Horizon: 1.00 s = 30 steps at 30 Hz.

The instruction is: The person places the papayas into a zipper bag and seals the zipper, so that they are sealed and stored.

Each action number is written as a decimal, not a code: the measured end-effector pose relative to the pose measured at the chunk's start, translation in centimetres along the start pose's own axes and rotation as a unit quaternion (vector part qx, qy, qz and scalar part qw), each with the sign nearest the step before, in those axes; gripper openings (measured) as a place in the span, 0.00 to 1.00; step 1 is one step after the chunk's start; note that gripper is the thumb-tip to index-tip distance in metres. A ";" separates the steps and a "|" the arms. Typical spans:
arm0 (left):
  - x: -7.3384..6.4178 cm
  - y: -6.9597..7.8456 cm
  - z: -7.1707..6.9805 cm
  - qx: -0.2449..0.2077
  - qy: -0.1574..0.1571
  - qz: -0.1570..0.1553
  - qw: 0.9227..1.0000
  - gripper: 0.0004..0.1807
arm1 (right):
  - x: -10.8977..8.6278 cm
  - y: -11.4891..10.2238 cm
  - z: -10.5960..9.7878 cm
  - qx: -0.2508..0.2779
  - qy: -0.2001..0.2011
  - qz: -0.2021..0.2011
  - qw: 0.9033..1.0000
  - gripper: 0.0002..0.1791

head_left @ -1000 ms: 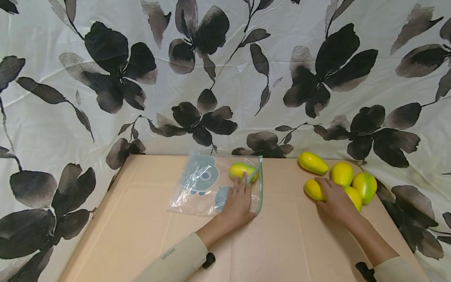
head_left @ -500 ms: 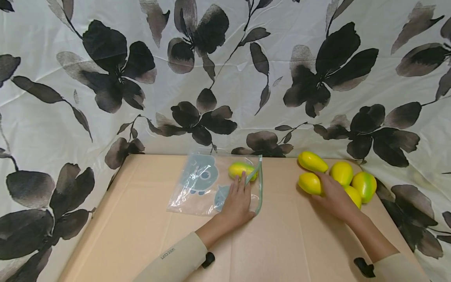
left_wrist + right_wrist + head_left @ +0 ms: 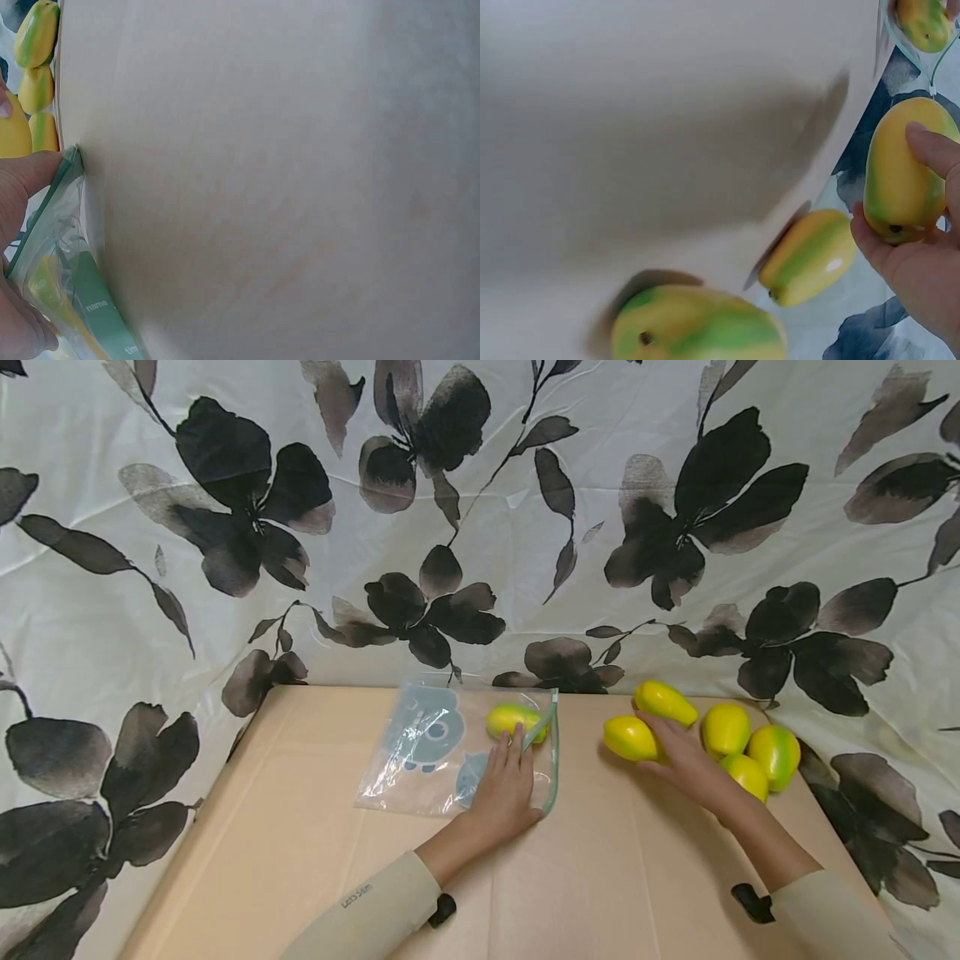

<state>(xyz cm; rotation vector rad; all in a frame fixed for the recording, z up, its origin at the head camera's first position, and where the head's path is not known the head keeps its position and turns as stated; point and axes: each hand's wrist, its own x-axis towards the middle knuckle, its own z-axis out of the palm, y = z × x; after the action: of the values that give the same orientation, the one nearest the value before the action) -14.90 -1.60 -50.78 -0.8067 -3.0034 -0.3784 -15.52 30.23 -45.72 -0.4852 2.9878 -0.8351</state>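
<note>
Yellow mango (image 3: 628, 738) is gripped by the right hand (image 3: 678, 760); a bag (image 3: 431, 735) enclosing a second mango (image 3: 512, 719) is pressed under the left hand (image 3: 504, 789), fingers (image 3: 516, 752) straight.

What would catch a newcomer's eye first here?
Probably the white cloth with large dark flowers across the background. Next, the glossy yellow oval fruit in the right hand, near four similar fruits at right. Near the middle, the left hand rests on a clear, green-edged plastic bag with another such fruit inside.
</note>
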 end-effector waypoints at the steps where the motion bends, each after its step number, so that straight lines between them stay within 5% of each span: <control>1: 0.0 0.0 0.0 -0.001 0.000 0.000 1.000 0.62 | 0.2 -0.1 0.1 0.001 -0.005 -0.003 1.000 0.45; 20: -0.1 0.1 -0.4 0.000 -0.012 -0.002 1.000 0.62 | 4.0 -1.9 2.4 -0.010 -0.054 -0.045 0.998 0.43; 30: -0.2 0.0 -0.1 -0.008 -0.011 0.000 1.000 0.63 | 5.2 -2.9 3.1 -0.001 -0.073 -0.029 0.997 0.41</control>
<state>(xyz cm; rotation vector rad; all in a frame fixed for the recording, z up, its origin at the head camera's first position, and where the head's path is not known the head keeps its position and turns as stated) -14.72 -1.75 -50.69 -0.8166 -3.0248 -0.3964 -19.39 24.79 -46.45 -0.6084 2.8538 -0.7642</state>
